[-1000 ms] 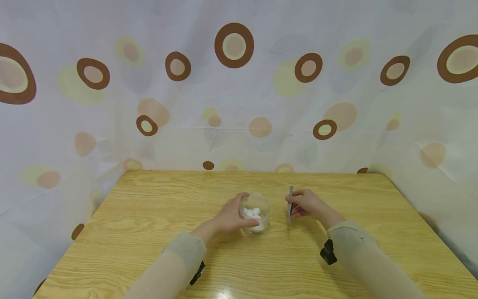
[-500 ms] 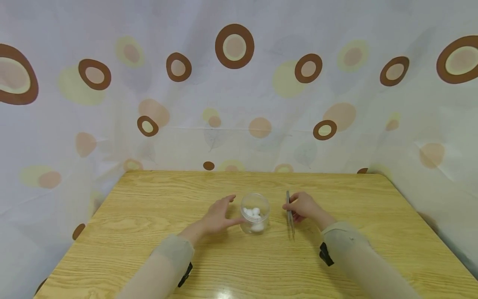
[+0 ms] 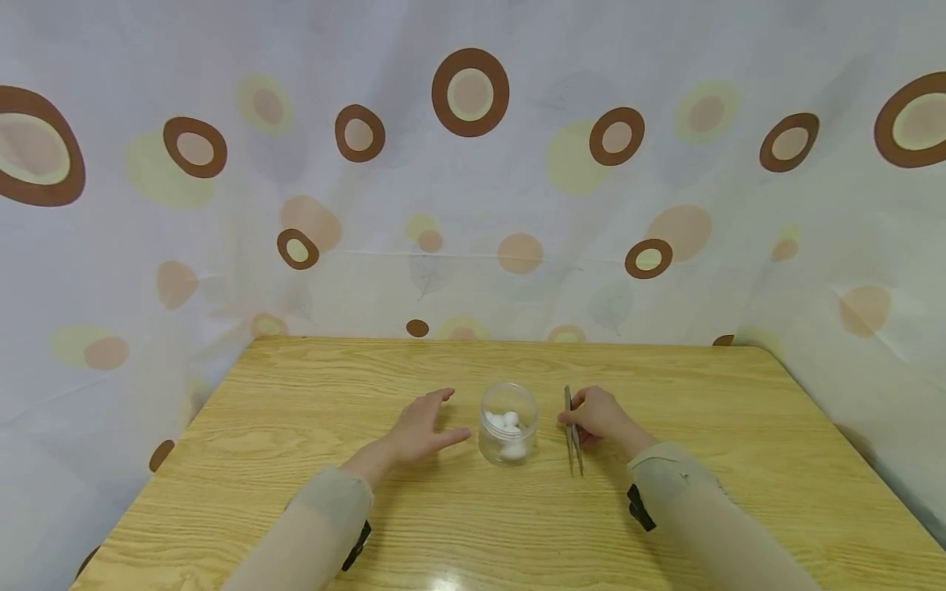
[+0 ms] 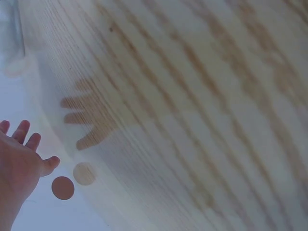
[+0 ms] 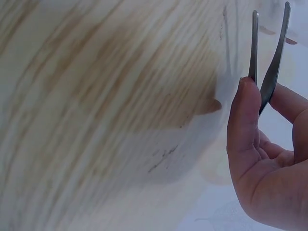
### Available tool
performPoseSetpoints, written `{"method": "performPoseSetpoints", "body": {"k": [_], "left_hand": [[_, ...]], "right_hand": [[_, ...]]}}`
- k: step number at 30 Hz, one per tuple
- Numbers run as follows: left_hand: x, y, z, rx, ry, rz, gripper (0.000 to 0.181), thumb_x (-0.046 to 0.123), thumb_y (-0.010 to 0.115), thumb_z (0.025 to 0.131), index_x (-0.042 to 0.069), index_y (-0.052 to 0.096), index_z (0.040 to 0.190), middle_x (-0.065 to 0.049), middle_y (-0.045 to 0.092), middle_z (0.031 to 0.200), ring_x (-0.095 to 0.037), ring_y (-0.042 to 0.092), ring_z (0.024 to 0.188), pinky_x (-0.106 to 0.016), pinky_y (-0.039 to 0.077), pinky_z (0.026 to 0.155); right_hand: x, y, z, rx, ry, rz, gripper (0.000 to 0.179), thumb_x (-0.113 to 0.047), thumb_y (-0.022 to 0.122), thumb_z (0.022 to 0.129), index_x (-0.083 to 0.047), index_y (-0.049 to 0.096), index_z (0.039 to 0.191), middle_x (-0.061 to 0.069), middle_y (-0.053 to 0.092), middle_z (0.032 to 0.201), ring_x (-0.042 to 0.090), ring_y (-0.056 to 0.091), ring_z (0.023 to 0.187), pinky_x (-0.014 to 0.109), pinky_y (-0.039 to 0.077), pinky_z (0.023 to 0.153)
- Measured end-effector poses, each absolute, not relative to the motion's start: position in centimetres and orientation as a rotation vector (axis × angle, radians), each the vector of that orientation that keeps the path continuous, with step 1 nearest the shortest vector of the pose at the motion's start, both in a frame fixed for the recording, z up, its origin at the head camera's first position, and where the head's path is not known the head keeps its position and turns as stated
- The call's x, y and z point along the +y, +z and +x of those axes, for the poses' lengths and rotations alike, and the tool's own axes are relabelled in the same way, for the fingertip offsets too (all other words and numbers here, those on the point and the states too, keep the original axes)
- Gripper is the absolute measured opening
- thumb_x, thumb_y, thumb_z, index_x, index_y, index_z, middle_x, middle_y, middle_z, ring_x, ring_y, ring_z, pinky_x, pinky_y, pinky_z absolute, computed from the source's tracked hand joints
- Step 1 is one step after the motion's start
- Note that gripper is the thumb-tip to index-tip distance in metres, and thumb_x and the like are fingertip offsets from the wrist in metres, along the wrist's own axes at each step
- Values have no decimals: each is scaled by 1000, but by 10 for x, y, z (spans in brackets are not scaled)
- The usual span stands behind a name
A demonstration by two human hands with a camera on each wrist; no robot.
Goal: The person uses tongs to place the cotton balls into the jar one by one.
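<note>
A clear round jar (image 3: 508,423) stands upright on the table, several white balls (image 3: 507,422) lying inside it; what they are made of I cannot tell. Left of the jar my left hand (image 3: 418,428) is spread, its thumb tip a small gap away from the wall. In the left wrist view the same hand (image 4: 21,163) shows nothing in it. On the jar's other side my right hand (image 3: 600,414) pinches a pair of metal tweezers (image 3: 570,435). Their two tips stand apart and point toward me. The right wrist view shows the tweezers (image 5: 272,72) between thumb and fingers.
Everything stands on a wood-grain table (image 3: 310,394). A pale cloth with brown and yellow circles (image 3: 473,205) hangs behind the table and along both sides.
My left hand has let go of the jar and drawn back to the left. My right hand has come slightly nearer to me, and the tweezers have turned so their tips show apart.
</note>
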State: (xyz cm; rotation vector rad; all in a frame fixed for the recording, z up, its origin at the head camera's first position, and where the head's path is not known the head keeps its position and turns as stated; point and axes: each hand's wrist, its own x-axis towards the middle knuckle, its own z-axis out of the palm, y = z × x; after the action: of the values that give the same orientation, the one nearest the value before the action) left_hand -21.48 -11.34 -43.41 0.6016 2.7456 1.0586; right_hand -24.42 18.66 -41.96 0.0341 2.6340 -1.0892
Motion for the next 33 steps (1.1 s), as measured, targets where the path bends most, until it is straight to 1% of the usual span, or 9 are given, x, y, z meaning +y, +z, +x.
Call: {"method": "performPoseSetpoints", "body": {"k": [7,15,22,29,33], "left_hand": [[-115,-434,-214,2749,1027,618,81,52,57,87,3,27,145,-16,33,149,-36,27,138,-56,16,113],[-116,-436,-212,2755,1007,622,81,53,56,88,4,28,145,-16,34,148,-36,27,138,-57,17,112],[-116,-435,-212,2756,989,609,80,53,55,88,3,28,145,-16,34,148,-35,27,139,-56,15,112],[-115,-437,-214,2758,964,619,80,54,55,87,3,30,144,-16,35,147,-35,27,138,-57,16,112],[-115,-438,-214,2760,956,618,81,55,55,87,4,30,144,-16,35,147,-35,27,138,-57,16,112]], "right_hand": [[184,-422,-241,2649,-1074,42,23,-15,68,84,3,58,95,7,60,66,14,57,54,30,53,52],[180,-425,-240,2663,-1063,63,26,-14,70,82,3,57,97,7,60,68,14,57,53,28,52,50],[178,-428,-240,2712,-1037,62,29,-14,73,79,2,54,94,7,58,68,13,54,49,27,49,46],[173,-431,-239,2763,-989,31,30,-15,73,79,0,51,91,6,54,64,12,48,45,24,43,41],[173,-432,-238,2767,-984,29,29,-15,73,79,0,50,90,6,53,62,12,48,45,24,43,41]]}}
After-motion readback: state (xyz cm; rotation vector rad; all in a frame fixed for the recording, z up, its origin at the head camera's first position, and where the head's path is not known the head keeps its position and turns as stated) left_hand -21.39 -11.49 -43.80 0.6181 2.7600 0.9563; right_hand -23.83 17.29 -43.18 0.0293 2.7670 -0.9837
